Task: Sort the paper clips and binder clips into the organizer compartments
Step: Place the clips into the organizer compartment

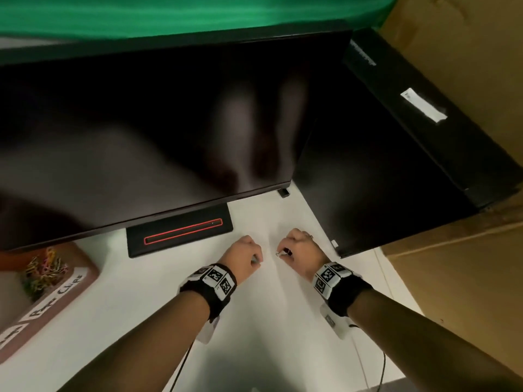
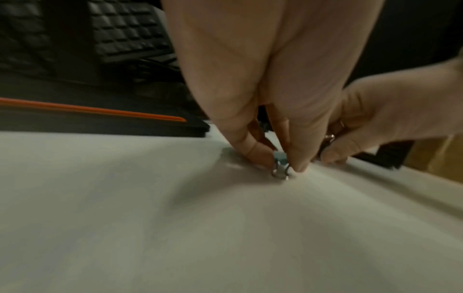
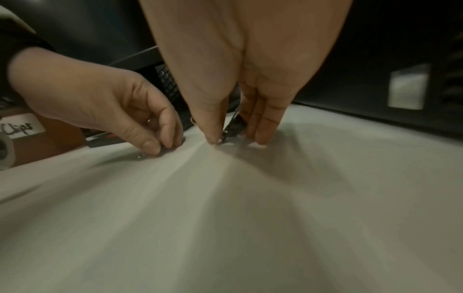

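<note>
Both hands are down at the white desk (image 1: 135,306), close together in front of the monitor. My left hand (image 1: 256,260) pinches a small pale blue binder clip (image 2: 280,159) with silver wire handles against the desk. My right hand (image 1: 283,253) pinches a black binder clip (image 3: 231,126) between thumb and fingers, its wire handle sticking out to the left. The brown organizer (image 1: 82,281) sits at the far left, with a pile of coloured paper clips (image 1: 45,271) in one compartment behind a handwritten label.
A large dark monitor (image 1: 141,137) overhangs the desk, its black stand base (image 1: 181,233) with a red outline just left of my hands. A black computer tower (image 1: 382,165) stands to the right. Cardboard (image 1: 467,278) lines the right side.
</note>
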`<state>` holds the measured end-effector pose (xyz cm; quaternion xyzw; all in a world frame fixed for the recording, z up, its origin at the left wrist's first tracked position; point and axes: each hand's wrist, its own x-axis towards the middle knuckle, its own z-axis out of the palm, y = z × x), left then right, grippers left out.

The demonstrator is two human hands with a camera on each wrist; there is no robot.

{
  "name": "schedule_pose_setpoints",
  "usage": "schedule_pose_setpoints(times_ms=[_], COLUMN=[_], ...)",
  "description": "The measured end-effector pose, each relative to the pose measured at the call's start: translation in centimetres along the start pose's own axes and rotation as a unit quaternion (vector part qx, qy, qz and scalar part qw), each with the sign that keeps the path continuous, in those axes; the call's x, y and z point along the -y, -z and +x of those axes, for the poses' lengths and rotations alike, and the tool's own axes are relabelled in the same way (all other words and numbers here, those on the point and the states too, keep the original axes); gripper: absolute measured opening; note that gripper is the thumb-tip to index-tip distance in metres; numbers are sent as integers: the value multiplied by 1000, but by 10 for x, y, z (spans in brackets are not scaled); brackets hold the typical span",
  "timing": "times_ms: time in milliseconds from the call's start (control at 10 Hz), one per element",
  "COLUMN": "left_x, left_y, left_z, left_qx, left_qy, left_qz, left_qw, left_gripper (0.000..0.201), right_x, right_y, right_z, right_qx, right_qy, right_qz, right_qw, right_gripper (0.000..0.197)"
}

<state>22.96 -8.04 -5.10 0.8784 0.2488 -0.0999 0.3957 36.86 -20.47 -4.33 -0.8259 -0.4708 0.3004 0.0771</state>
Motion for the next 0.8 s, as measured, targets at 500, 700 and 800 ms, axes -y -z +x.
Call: schedule_pose_setpoints(times_ms=[500, 700, 800], left_x=[152, 213, 221], left_y=[181, 200, 206], left_z=[-274, -331, -336], left_qx=[-291, -356, -352], left_qy=[274, 343, 329], left_qz=[-67, -138, -119], left_qw=[914, 858, 868], left_gripper=[12, 17, 35], right_x=[324, 450, 470], right_y=[-56, -90, -99], right_z=[16, 15, 19], right_qx=[102, 104, 71], right_qy=[360, 382, 352], right_qz=[58, 29, 0], right_qw=[926, 918, 933], right_gripper=[23, 22, 36])
